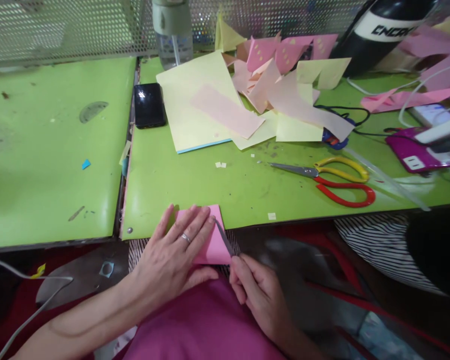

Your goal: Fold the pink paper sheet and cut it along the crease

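Observation:
My left hand, with a ring on one finger, lies flat with its fingers stretched over a pink sheet of folded-looking paper. The paper sits at the table's front edge and partly overhangs it. In my closed right hand is a thin grey blade-like tool, its handle hidden by the fingers. It lies slanted over the right part of the paper, its far end by my left fingertips. Scissors with yellow and red handles rest open on the green table, apart from both hands.
A black phone, a cream sheet and pink and cream offcuts lie farther back. Behind them stand a clear bottle and a black bottle. A purple case and cables are at right. Another person's striped clothing shows at right.

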A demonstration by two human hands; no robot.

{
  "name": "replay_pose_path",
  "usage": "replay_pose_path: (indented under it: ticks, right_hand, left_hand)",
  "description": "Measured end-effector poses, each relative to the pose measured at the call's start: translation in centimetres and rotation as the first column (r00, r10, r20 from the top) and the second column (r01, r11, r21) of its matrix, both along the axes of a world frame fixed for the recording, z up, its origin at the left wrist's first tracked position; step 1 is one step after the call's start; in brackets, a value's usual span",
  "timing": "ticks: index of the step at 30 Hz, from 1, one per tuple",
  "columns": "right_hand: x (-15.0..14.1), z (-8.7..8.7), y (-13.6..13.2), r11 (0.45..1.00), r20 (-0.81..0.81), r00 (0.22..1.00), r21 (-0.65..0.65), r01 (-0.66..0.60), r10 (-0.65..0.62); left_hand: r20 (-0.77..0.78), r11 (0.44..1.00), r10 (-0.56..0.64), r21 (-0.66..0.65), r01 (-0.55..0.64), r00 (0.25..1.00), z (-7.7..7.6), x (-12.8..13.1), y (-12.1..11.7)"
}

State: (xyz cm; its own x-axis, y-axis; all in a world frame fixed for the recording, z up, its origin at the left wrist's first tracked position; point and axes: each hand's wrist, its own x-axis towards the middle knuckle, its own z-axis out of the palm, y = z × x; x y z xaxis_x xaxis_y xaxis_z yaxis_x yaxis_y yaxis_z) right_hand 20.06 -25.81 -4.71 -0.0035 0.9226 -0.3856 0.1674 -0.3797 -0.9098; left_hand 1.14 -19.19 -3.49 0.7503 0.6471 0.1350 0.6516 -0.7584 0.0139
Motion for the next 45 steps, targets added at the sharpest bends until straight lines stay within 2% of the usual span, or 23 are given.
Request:
replay_pose_path:
  ticks: [4, 11, 19, 24, 30, 45]
  right_hand:
    - [0.0, -0.4, -0.1, 0.999, 0.013, 0.999, 0.009, 0.042, -0.042]
    - [-0.3, -0.4, 1.2, 0.997, 0.026, 0.997, -0.006, 0.073, -0.073]
    - [-0.2, -0.9, 0.6, 0.991, 0.020, 0.991, -0.025, 0.135, -0.134]
    - [-0.3, -0.6, 1.3, 0.994, 0.010, 0.994, -0.018, 0.111, -0.111]
    - [-0.1, -1.1, 1.3, 0.994, -0.023, 0.994, -0.017, 0.106, -0.107]
    - [-0.3, -0.6, 1.5, 0.997, 0.051, 0.996, 0.029, 0.076, -0.077]
  left_hand:
    - [0.018, 0.999, 0.044, -0.002, -0.044, 0.999, -0.5, -0.1, -0.4]
    - [-0.028, 1.000, 0.010, -0.003, -0.010, 1.000, -0.6, -0.3, -0.2]
    - [0.011, 0.999, 0.019, -0.036, -0.018, 1.000, -0.7, -0.2, -0.2]
    - [0.012, 0.999, 0.024, -0.037, -0.023, 1.000, -0.6, -0.3, -0.2]
    - [0.021, 1.000, -0.011, 0.016, 0.010, 1.000, -0.6, 0.0, 0.0]
    - [0.005, 0.998, 0.019, 0.058, -0.019, 1.000, -0.7, 0.3, 0.5]
